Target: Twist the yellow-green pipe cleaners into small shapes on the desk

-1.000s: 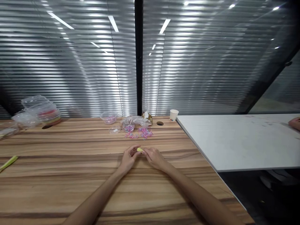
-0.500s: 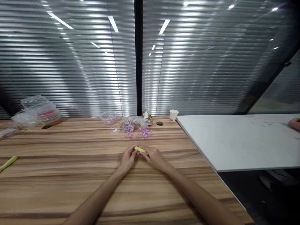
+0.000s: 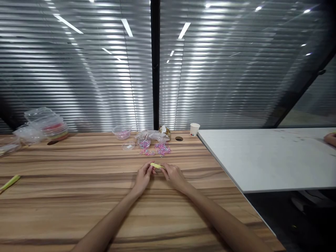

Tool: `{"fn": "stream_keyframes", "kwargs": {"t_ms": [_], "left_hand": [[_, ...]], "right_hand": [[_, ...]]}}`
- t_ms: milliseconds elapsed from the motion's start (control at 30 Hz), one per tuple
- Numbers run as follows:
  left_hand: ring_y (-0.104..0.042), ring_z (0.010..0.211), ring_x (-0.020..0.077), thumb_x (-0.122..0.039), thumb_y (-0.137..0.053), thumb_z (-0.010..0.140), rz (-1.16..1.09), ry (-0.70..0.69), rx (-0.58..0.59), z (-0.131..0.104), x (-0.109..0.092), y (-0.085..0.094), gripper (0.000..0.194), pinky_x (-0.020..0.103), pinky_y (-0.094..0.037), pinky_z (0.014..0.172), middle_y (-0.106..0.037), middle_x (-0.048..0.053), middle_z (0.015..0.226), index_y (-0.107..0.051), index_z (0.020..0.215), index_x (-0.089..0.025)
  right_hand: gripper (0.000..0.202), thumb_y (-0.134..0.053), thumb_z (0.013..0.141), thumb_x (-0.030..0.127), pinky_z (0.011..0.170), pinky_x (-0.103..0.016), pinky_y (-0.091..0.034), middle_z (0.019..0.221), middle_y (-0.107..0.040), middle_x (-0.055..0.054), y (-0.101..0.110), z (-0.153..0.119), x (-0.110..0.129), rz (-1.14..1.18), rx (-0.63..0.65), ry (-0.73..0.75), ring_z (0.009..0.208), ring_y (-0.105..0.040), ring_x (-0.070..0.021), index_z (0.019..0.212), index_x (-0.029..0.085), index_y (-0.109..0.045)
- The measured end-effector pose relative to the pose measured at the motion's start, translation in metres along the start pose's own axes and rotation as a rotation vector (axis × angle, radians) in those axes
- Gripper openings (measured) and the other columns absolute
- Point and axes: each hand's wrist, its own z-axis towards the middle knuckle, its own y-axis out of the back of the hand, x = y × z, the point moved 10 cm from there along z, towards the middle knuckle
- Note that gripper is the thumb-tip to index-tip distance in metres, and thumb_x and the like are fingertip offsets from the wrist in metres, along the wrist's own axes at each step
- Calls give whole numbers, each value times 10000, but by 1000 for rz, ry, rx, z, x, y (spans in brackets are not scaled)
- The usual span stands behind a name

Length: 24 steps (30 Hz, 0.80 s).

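Observation:
A short, slim yellow-green piece [image 3: 156, 165] is held just above the wooden table, lying roughly crosswise between my hands; I cannot tell its exact kind. My left hand [image 3: 143, 176] pinches its left end between thumb and fingers. At the right end, the thumb and fingertips of my right hand [image 3: 173, 175] are closed on it. Beyond my hands lie loose piles of small pink, purple and blue bits [image 3: 162, 149], beside a crumpled clear plastic bag [image 3: 151, 134]. A similar longer yellow-green piece [image 3: 11, 182] lies at the far left.
A clear tub [image 3: 121, 132] and its round lid [image 3: 128, 145] stand near the window. A paper cup [image 3: 194, 129] is at the back right corner. Stacked clear containers [image 3: 51, 126] sit back left. Another person's hand [image 3: 330, 138] rests over the white table [image 3: 275, 161].
My right fingers have slid a little toward the right end of the yellow-green piece, so more of it shows. The piece has turned slightly closer to level.

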Motion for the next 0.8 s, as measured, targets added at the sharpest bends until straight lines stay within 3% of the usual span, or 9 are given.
{"fn": "stream_keyframes", "kwargs": {"t_ms": [133, 367, 500, 800], "left_hand": [[-559, 657, 142, -371, -565, 709, -57, 32, 16, 0, 4, -3, 338, 263, -441, 637, -585, 44, 802, -530, 949, -134], [-539, 619, 123, -385, -519, 753, 8, -32, 29, -1, -2, -3, 240, 239, -420, 620, -542, 5, 689, -501, 764, -146], [-519, 609, 124, -405, -492, 771, 8, -40, 28, 0, -3, -3, 257, 242, -416, 614, -520, -3, 652, -487, 740, -150], [-518, 612, 125, -453, -505, 752, -40, -12, 35, 1, 1, -5, 303, 241, -424, 613, -527, 3, 671, -491, 752, -150]], "right_hand": [[227, -320, 918, 247, 634, -237, -365, 847, -627, -45, -3, 1, -4, -24, 11, -21, 733, -582, -158, 965, 174, -529], [247, -318, 919, 293, 642, -230, -368, 821, -623, -47, -2, 1, -3, 0, 45, -40, 743, -578, -153, 948, 172, -532], [258, -353, 906, 327, 712, -240, -378, 928, -604, -66, 7, 2, 6, 39, 12, 13, 835, -553, -159, 1021, 174, -526], [283, -452, 856, 278, 763, -278, -378, 949, -580, -85, 9, 1, 14, -21, -27, 97, 873, -515, -178, 1112, 171, -510]]}}
